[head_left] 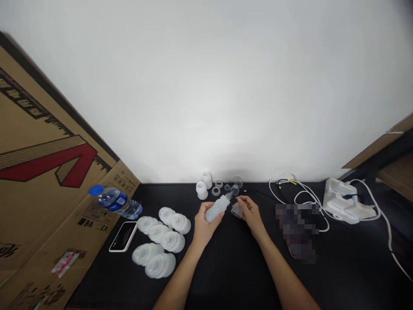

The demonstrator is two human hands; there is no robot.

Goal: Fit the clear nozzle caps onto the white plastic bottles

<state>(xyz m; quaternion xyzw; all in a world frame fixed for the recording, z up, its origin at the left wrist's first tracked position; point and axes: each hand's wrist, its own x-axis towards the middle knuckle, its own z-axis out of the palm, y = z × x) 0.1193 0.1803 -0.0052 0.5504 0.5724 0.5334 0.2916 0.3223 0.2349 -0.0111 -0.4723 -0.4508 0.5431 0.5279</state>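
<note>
Milky plastic bottle (217, 209), looking light and soft, wrapped mid-body in the left hand (204, 228); right hand (250, 214) pinches a clear cup (236, 211).

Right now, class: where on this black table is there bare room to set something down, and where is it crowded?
Bare room: the black table between the left forearm and right forearm, and below the white device. Crowded: the white cups beside the phone, and small parts beyond the left hand.
</note>
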